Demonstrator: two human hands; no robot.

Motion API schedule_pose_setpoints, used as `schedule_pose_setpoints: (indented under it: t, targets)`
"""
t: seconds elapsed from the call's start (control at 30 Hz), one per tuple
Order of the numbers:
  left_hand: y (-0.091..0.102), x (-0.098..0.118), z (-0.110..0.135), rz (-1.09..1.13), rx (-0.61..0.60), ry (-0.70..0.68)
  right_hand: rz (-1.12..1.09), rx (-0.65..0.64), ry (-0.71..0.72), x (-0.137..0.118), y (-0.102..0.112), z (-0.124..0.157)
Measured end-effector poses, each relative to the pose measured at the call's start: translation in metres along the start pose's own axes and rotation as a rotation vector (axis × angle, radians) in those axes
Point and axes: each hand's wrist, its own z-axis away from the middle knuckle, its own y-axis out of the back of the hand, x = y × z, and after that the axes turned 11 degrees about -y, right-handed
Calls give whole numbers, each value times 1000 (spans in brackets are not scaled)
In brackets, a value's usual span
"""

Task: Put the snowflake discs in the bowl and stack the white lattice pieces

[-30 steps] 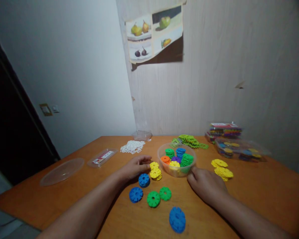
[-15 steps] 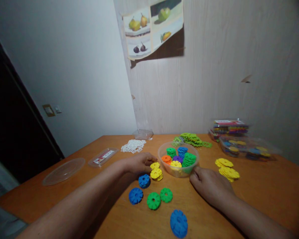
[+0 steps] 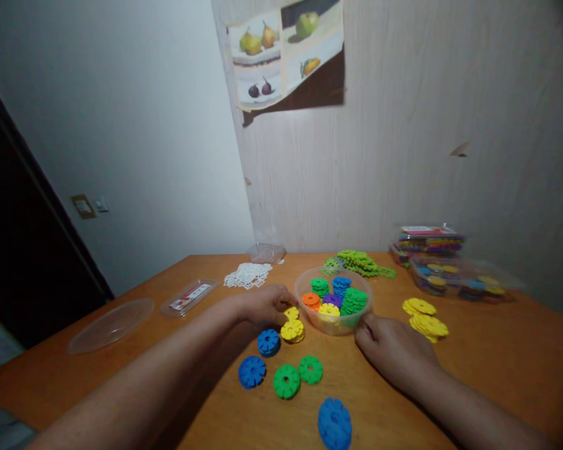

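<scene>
My left hand [image 3: 271, 304] has its fingers curled at a small pile of yellow notched discs [image 3: 291, 314], closed on its edge. Touching that pile is a second yellow stack [image 3: 293, 331]. A clear round bowl [image 3: 300, 303] holds orange [image 3: 311, 301], purple, yellow, blue [image 3: 341, 286] and green discs [image 3: 354, 302] in stacks. My right hand [image 3: 389, 344] rests as a fist against the bowl's lower right side; its inner fingers are hidden. Nearer me lie blue discs [image 3: 252, 372], another blue stack [image 3: 268, 342], green discs [image 3: 286, 381] and a blue pile [image 3: 334, 423].
More yellow discs [image 3: 429, 327] lie right of my right hand. Behind are white square pieces [image 3: 248, 275], lime-green linked pieces [image 3: 359, 262] and clear boxes [image 3: 431, 240] of discs. A clear round lid [image 3: 111, 325] and a labelled rectangular lid [image 3: 189, 297] lie left.
The whole view has shifted slightly, so things sit a little further left. Both hands keep their places at the yellow discs and the bowl.
</scene>
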Motion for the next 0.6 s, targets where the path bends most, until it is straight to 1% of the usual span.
schedule_pose_setpoints:
  t: [0.1,0.2,0.4,0.5,0.6]
  targets:
    - [0,1,0,-100,-75,-27,6,-5,4,0,1,0]
    - [0,0,1,-116,-85,-19,4,-9,11,0,2,1]
    - [-1,2,5,-88,-14,53,6,-4,2,-1,2,1]
    - [4,5,11,-52,21,101,1,-4,5,0,2,1]
    - [15,8,19,-23,131,124,4,2,4,-1,2,1]
